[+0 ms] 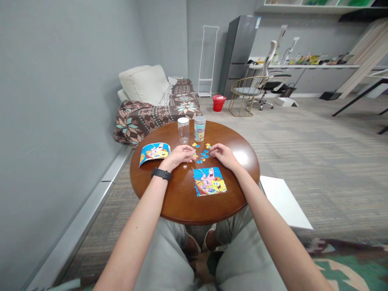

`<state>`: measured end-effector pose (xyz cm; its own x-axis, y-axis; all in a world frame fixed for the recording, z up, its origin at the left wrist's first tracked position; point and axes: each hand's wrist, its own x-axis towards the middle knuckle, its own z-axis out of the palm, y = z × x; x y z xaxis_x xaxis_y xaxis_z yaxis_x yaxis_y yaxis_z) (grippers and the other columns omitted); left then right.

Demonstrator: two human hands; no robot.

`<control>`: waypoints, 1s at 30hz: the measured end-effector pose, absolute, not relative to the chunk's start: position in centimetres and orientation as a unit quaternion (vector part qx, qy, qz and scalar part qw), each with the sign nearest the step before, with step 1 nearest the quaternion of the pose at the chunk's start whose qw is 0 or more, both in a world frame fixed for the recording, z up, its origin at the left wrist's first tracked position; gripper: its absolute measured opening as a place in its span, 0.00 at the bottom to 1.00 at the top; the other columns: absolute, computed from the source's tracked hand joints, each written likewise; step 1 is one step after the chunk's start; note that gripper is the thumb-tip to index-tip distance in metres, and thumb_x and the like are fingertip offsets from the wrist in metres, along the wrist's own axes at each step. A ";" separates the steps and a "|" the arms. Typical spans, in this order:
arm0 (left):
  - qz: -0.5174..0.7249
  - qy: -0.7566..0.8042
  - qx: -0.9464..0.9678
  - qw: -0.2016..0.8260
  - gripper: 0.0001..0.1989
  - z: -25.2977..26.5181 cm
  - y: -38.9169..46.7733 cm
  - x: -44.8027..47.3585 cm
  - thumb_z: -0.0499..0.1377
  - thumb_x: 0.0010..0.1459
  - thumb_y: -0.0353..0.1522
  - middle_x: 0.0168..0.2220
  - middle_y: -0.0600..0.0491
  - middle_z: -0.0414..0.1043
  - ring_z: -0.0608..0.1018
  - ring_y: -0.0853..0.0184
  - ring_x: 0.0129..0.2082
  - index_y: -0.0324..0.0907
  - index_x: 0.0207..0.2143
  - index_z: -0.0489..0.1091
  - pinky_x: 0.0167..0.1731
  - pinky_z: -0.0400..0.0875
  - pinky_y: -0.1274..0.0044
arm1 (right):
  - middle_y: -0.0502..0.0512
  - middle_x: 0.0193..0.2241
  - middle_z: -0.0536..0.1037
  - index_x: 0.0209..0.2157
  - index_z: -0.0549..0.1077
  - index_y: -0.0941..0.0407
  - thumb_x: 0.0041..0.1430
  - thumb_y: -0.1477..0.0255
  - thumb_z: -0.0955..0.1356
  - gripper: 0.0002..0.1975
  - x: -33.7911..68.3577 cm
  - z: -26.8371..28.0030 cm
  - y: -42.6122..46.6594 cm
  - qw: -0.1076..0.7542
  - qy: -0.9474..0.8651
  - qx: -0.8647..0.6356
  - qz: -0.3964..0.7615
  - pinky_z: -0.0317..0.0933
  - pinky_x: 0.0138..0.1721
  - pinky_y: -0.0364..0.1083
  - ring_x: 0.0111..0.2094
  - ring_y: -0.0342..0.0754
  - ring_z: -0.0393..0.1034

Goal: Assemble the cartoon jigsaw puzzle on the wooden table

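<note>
On the round brown table (178, 202), a partly joined cartoon jigsaw puzzle (209, 182) lies flat in front of me, with a ragged left edge. Loose puzzle pieces (205, 154), blue and yellow, are scattered just beyond it. My left hand (182, 154), wearing a black watch, is closed at the left of these pieces; a small yellowish puzzle piece shows at its fingertips. At their right side, my right hand (223, 154) has its fingers curled and pinched together; what is between them is too small to make out. A curved picture sheet (155, 152) with the same cartoon rests left of my left hand.
Toward the table's far edge stand a clear jar (183, 131) with a white lid and a cartoon-printed can (199, 129). Behind is a couch (157, 109) under a patterned cover. A red bucket (218, 103) and a gold-framed chair (247, 93) stand on the floor.
</note>
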<state>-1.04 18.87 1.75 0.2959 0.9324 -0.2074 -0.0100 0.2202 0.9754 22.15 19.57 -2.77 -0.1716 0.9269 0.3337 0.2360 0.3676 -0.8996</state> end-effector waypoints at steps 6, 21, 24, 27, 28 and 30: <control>0.379 0.465 0.506 0.620 0.06 1.7 19.1 -1.0 0.64 0.49 0.23 0.24 0.56 0.70 0.73 0.75 0.23 0.36 0.30 0.69 0.25 0.66 0.82 | 0.55 0.33 0.79 0.33 0.75 0.56 0.49 0.74 0.68 0.06 22.2 -2.7 19.5 0.469 -0.672 -0.427 0.382 0.69 0.43 0.49 0.37 0.48 0.75; 0.398 0.431 0.484 0.649 0.14 1.4 19.0 -1.0 0.70 0.42 0.23 0.24 0.55 0.73 0.77 0.74 0.24 0.35 0.29 0.68 0.32 0.72 0.80 | 0.54 0.33 0.78 0.35 0.78 0.55 0.55 0.67 0.69 0.09 22.3 -2.2 19.2 0.450 -0.711 -0.439 0.316 0.69 0.36 0.47 0.30 0.45 0.73; 0.386 0.434 0.487 0.652 0.14 1.5 19.0 -1.1 0.71 0.41 0.23 0.25 0.53 0.74 0.78 0.72 0.26 0.34 0.29 0.68 0.34 0.73 0.79 | 0.54 0.32 0.77 0.35 0.77 0.56 0.55 0.65 0.68 0.11 22.2 -2.2 19.2 0.446 -0.707 -0.438 0.330 0.68 0.34 0.47 0.27 0.44 0.71; 0.363 0.457 0.488 0.649 0.13 1.6 18.9 -1.1 0.70 0.44 0.26 0.24 0.53 0.74 0.79 0.70 0.26 0.35 0.29 0.68 0.31 0.74 0.79 | 0.55 0.33 0.76 0.32 0.78 0.56 0.54 0.65 0.70 0.09 22.2 -2.1 19.1 0.451 -0.716 -0.435 0.307 0.68 0.39 0.48 0.34 0.47 0.73; 0.357 0.463 0.491 0.646 0.13 1.7 18.9 -1.2 0.70 0.45 0.27 0.24 0.53 0.74 0.79 0.70 0.26 0.36 0.29 0.68 0.30 0.73 0.79 | 0.56 0.34 0.76 0.31 0.79 0.55 0.53 0.64 0.70 0.09 22.2 -2.0 19.0 0.451 -0.720 -0.433 0.301 0.68 0.40 0.49 0.35 0.48 0.73; 0.354 0.462 0.501 0.641 0.13 1.7 18.8 -1.2 0.70 0.46 0.29 0.23 0.53 0.74 0.77 0.71 0.24 0.36 0.30 0.68 0.28 0.72 0.80 | 0.56 0.34 0.75 0.30 0.79 0.55 0.53 0.64 0.70 0.09 22.2 -1.9 18.9 0.447 -0.723 -0.431 0.303 0.69 0.41 0.50 0.36 0.49 0.73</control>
<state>-1.20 18.85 1.73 0.3228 0.9164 -0.2369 0.0083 0.2475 0.9688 22.19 18.88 -1.86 -0.2288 0.8944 0.3844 0.3528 0.4442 -0.8236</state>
